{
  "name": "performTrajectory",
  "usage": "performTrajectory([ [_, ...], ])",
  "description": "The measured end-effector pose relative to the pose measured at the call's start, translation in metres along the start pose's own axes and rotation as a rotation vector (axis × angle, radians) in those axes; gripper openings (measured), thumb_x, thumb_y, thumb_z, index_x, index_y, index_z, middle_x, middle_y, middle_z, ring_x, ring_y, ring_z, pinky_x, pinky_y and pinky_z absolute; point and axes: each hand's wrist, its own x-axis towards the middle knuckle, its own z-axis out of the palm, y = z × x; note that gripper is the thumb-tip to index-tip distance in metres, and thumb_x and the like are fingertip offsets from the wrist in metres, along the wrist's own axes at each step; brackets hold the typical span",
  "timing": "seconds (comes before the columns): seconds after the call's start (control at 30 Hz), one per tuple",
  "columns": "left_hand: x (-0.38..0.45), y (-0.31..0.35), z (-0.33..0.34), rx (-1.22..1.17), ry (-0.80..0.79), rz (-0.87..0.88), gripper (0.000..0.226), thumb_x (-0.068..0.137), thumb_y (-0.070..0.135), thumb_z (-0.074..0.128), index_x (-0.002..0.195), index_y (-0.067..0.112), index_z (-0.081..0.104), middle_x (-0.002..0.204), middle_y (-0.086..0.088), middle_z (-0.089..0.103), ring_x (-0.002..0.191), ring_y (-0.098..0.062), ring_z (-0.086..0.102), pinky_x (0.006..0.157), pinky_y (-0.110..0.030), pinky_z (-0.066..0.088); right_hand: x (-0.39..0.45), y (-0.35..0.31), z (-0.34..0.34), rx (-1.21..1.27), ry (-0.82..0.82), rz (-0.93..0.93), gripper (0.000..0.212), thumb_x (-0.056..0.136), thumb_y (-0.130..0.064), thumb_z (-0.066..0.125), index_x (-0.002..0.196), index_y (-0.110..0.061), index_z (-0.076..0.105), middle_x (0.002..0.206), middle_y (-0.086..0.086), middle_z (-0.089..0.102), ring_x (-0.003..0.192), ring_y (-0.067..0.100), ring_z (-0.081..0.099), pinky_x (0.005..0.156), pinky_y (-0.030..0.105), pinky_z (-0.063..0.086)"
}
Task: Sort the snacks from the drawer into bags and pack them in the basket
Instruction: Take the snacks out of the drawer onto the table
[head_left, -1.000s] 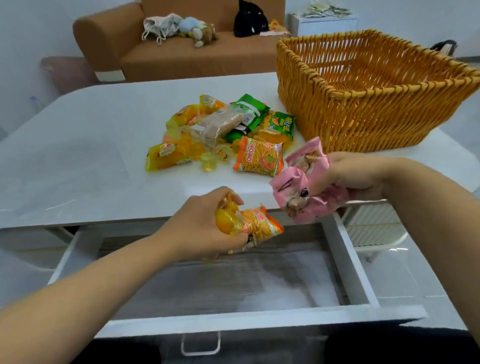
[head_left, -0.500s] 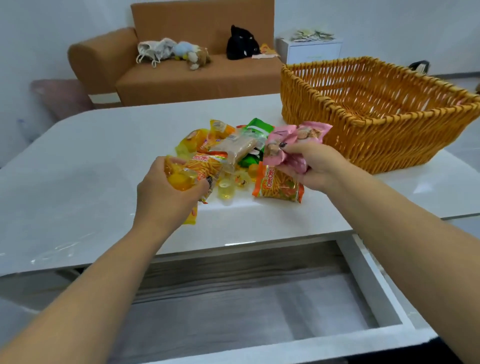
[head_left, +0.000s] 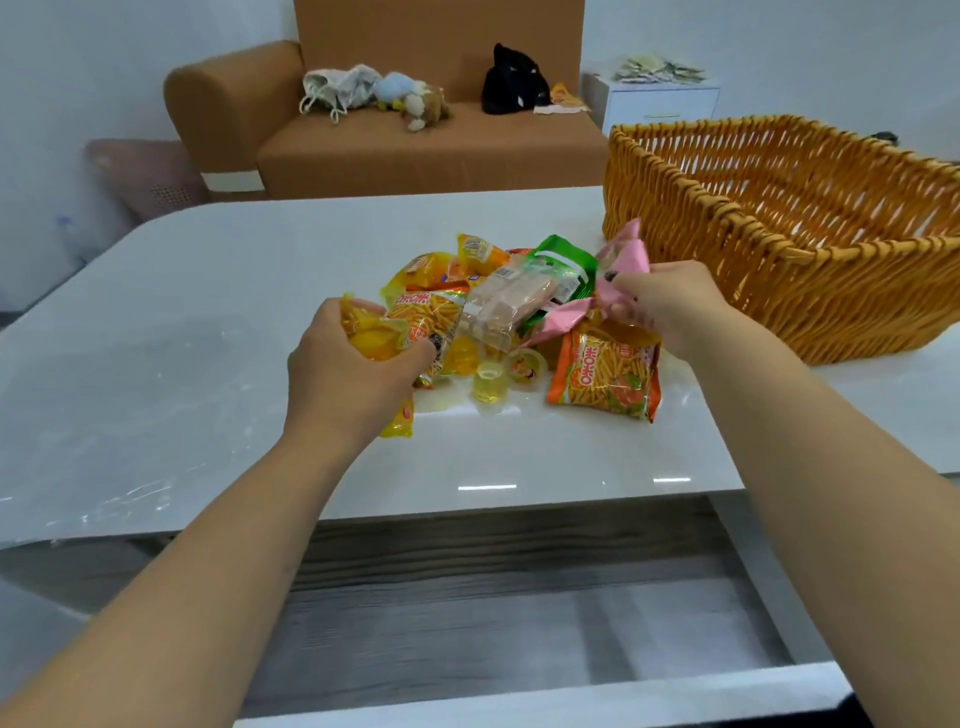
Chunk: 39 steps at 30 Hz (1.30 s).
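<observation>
The left hand (head_left: 353, 369) grips a yellow jelly pack (head_left: 371, 335) together with an orange stick-snack packet (head_left: 428, 317), fingers curled round both, at the left edge of the snack pile (head_left: 519, 306) on the white table (head_left: 182, 322). The right hand (head_left: 670, 304) pinches a bunch of pink wrappers (head_left: 621, 265) at the pile's right side, just near of the wicker basket (head_left: 779, 249). The drawer (head_left: 493, 597) stands open below the near table edge, its visible floor bare.

The risks look small but real — two slippery packs in one hand could slide apart, and one might fall off the near edge into the drawer. Small jelly cups (head_left: 491, 382) sit loose at the pile's near side; a careless drop of wrappers could knock them rolling. No sorting bags are in sight — dumping everything together makes the sorting harder.
</observation>
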Motion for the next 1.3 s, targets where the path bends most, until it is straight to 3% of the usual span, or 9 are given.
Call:
performTrajectory([
  [0.13, 0.0, -0.005, 0.001, -0.002, -0.031, 0.013, 0.048, 0.078, 0.037, 0.077, 0.117, 0.028, 0.051, 0.095, 0.014, 0.051, 0.077, -0.003, 0.052, 0.054, -0.013, 0.037, 0.006, 0.013, -0.005, -0.681, 0.244, -0.38, 0.021, 0.092, -0.02, 0.059, 0.108, -0.008, 0.065, 0.116, 0.015, 0.054, 0.091, 0.027, 0.059, 0.082, 0.039, 0.052],
  [0.27, -0.01, -0.005, 0.003, 0.038, -0.163, 0.118, 0.05, 0.078, 0.034, 0.078, 0.115, 0.033, 0.046, 0.092, 0.022, 0.049, 0.077, 0.004, 0.05, 0.054, -0.011, 0.04, -0.025, -0.005, 0.003, -0.61, 0.3, -0.681, 0.026, 0.095, -0.028, 0.053, 0.11, -0.01, 0.066, 0.116, 0.009, 0.056, 0.087, 0.019, 0.053, 0.077, 0.034, 0.047],
  [0.43, -0.019, -0.003, 0.006, 0.093, -0.257, 0.26, 0.057, 0.076, 0.035, 0.081, 0.122, 0.029, 0.047, 0.099, 0.014, 0.055, 0.088, -0.011, 0.062, 0.07, -0.025, 0.057, -0.078, -0.018, 0.03, -0.259, -0.419, -0.298, 0.034, 0.089, -0.039, 0.062, 0.098, -0.007, 0.069, 0.088, 0.007, 0.069, 0.07, 0.019, 0.064, 0.063, 0.03, 0.057],
  [0.67, -0.016, -0.008, 0.003, 0.056, -0.23, 0.296, 0.061, 0.076, 0.038, 0.081, 0.125, 0.027, 0.047, 0.11, 0.005, 0.06, 0.096, -0.018, 0.062, 0.079, -0.04, 0.059, -0.085, -0.007, 0.047, -0.13, -0.659, -0.016, 0.024, 0.087, -0.027, 0.069, 0.104, -0.01, 0.066, 0.089, 0.007, 0.073, 0.07, 0.016, 0.07, 0.058, 0.027, 0.056],
  [0.8, -0.014, -0.007, 0.001, 0.026, -0.126, 0.3, 0.064, 0.079, 0.038, 0.078, 0.13, 0.024, 0.043, 0.126, 0.006, 0.055, 0.106, -0.013, 0.056, 0.083, -0.026, 0.054, -0.082, -0.019, 0.06, 0.008, -0.519, -0.053, 0.017, 0.086, -0.017, 0.07, 0.097, -0.004, 0.065, 0.09, 0.013, 0.069, 0.069, 0.022, 0.068, 0.051, 0.025, 0.053],
  [0.9, -0.01, -0.005, 0.0, -0.05, -0.026, 0.162, 0.053, 0.08, 0.039, 0.077, 0.115, 0.025, 0.04, 0.095, 0.016, 0.053, 0.079, -0.006, 0.056, 0.055, -0.006, 0.044, -0.055, -0.043, 0.084, 0.154, -0.36, 0.006, 0.02, 0.084, -0.013, 0.072, 0.094, -0.001, 0.059, 0.092, 0.014, 0.061, 0.066, 0.024, 0.066, 0.049, 0.026, 0.055],
  [1.07, 0.0, -0.014, 0.006, -0.291, 0.019, -0.092, 0.057, 0.081, 0.023, 0.075, 0.111, 0.019, 0.028, 0.096, 0.007, 0.046, 0.076, -0.003, 0.052, 0.053, -0.011, 0.043, -0.025, -0.049, 0.126, -0.043, -0.325, 0.039, 0.028, 0.087, -0.016, 0.07, 0.1, -0.005, 0.048, 0.096, 0.011, 0.059, 0.069, 0.024, 0.07, 0.036, 0.025, 0.048],
  [1.17, 0.008, -0.015, 0.01, -0.435, -0.05, -0.21, 0.06, 0.085, 0.011, 0.066, 0.122, 0.02, 0.019, 0.119, -0.004, 0.043, 0.083, -0.007, 0.052, 0.054, -0.016, 0.044, -0.013, -0.045, 0.134, -0.248, -0.184, -0.044, 0.032, 0.086, -0.025, 0.07, 0.102, -0.003, 0.053, 0.086, 0.009, 0.059, 0.086, 0.027, 0.071, 0.061, 0.037, 0.057],
  [1.3, 0.012, -0.019, 0.011, -0.363, -0.098, -0.19, 0.063, 0.088, 0.014, 0.068, 0.126, 0.023, 0.018, 0.122, 0.0, 0.041, 0.082, -0.004, 0.05, 0.049, -0.008, 0.043, -0.031, -0.033, 0.118, -0.398, -0.06, -0.507, 0.041, 0.089, -0.039, 0.062, 0.122, -0.014, 0.055, 0.119, 0.005, 0.051, 0.096, 0.019, 0.057, 0.078, 0.034, 0.048],
])
